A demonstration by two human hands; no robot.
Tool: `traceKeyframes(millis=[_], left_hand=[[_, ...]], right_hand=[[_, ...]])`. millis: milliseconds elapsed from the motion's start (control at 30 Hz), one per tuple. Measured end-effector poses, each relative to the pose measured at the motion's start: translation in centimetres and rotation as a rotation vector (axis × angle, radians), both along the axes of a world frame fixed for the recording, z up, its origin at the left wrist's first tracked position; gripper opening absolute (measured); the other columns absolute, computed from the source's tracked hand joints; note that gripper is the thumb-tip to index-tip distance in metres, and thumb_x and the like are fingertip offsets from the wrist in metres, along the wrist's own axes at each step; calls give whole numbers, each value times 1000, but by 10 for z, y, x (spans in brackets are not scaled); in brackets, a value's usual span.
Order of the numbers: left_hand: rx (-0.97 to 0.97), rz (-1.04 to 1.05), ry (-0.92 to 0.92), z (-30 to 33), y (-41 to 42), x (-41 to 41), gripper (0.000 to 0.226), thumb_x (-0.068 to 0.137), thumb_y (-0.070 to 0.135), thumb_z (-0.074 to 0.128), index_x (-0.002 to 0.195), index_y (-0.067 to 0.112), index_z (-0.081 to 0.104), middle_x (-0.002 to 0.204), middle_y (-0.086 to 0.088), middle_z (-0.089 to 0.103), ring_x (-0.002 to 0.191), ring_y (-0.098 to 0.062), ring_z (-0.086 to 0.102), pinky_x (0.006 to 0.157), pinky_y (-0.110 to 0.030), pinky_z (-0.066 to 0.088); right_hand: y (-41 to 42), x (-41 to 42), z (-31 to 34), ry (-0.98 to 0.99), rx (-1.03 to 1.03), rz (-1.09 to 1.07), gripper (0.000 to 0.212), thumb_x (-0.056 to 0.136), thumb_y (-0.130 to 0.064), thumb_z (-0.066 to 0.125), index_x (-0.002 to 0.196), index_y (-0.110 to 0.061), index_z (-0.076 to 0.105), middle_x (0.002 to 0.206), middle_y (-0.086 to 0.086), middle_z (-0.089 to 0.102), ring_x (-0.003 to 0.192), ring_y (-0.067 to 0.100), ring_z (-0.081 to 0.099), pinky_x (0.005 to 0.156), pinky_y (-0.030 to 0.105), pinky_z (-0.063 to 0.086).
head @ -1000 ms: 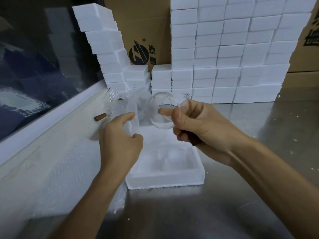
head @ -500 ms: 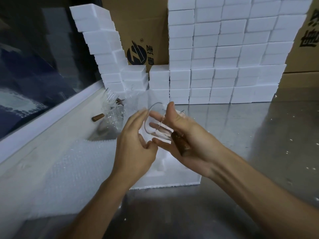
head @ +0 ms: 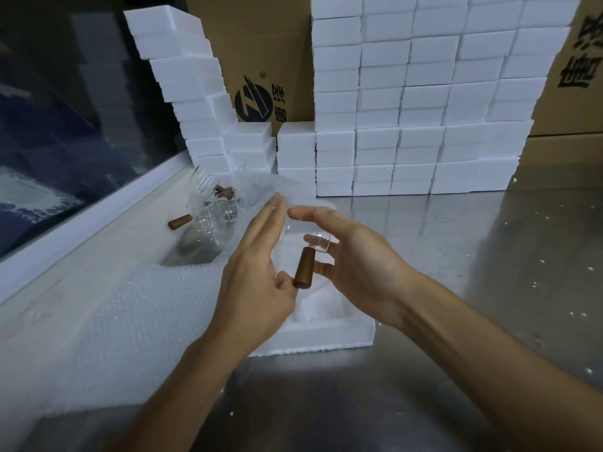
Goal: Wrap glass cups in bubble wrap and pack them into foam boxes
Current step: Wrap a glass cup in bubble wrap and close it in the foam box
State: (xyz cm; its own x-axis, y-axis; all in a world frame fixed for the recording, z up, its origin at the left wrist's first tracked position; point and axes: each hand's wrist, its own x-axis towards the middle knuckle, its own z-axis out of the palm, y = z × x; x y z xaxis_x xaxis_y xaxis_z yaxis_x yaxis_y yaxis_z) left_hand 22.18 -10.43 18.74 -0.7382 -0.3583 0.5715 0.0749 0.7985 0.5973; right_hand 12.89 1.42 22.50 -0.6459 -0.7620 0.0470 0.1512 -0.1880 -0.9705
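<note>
Steel counter [head: 456, 288]: bare and flat at the right, leaving room to work.
Foam stack [head: 424, 109]: closed boxes piled along the back edge, clear of the hands.
Bubble wrap [head: 114, 321]: spread along the left edge, a sheet lifted behind the fingers, ready to fold round.
Open box [head: 326, 334]: directly beneath the hands, so a wrapped cup drops straight in.
Spare cups [head: 208, 213]: grouped near the back-left, within reach.
Cup [head: 318, 244]: between both palms above the box, wooden handle [head: 303, 267] pointing down.
Left hand [head: 257, 282]: grip released, flat, pressing wrap inward.
Right hand [head: 355, 259]: grip loosely cradling the cup.
</note>
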Motion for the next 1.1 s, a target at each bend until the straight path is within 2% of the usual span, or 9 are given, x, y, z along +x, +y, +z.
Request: traceKeyframes(millis=[233,333,400,533,700,800,933,1033,1100], left_hand=[[-123,-26,7,-2,4,1,104,78,-11,64,153,40,12,160,29,10,110,-37,52,68,-1,41],[-197,-69,10,-2,13,-2,105,75,-15,62,152,35,10,162,21,10,130,18,33,81,7,34],[-228,-83,16,-6,18,-5,102,76,-16,62,153,30,12,162,19,11,122,37,10,88,10,26],[-194,-94,56,-8,23,-6,101,74,-18,61,150,28,13,159,19,13,124,35,8,88,10,25],[-173,-131,63,-2,28,-3,100,74,-18,61,151,27,16,162,14,17,125,32,19,89,9,27],[-186,-159,68,-3,35,-3,101,73,-15,59,151,31,15,162,19,15,130,24,25,95,5,26],[-225,-243,62,-6,47,-2,102,72,-11,60,153,31,15,161,25,11,134,19,26,102,-7,32],[-200,-304,73,-4,50,2,89,76,0,67,152,30,31,162,21,16,91,5,65,87,-24,53],[-174,-310,148,1,48,4,67,78,8,65,142,23,50,158,13,29,51,-12,59,70,-23,55]], right_hand=[[-3,-6,-7,-30,-38,19,23,100,-25,57,119,-23,70,131,-5,62,122,18,56,99,37,53],[-3,-5,-10,4,-30,33,22,99,-22,60,115,-11,70,114,8,66,94,26,58,103,42,50],[-3,-4,-11,12,-32,35,23,98,-19,62,113,-3,67,103,12,61,88,27,55,104,43,50],[-5,-8,-13,-45,-67,74,27,95,-15,62,114,5,62,101,9,60,97,17,60,99,40,51],[-5,-11,-17,-65,-130,92,13,93,-9,62,101,-4,71,91,11,62,87,17,64,79,29,56],[-4,-10,-18,-53,-148,64,30,97,-2,55,100,-21,78,83,6,68,77,16,67,72,24,56],[-2,-9,-22,4,-111,72,32,98,-4,54,121,-21,70,90,18,58,86,42,51,85,56,49],[2,-10,-21,63,-99,20,29,98,-5,54,126,-3,63,95,14,59,86,31,58,80,42,56],[4,-13,-18,67,-126,9,28,97,-4,54,121,-11,67,101,8,69,94,19,68,81,27,56]])
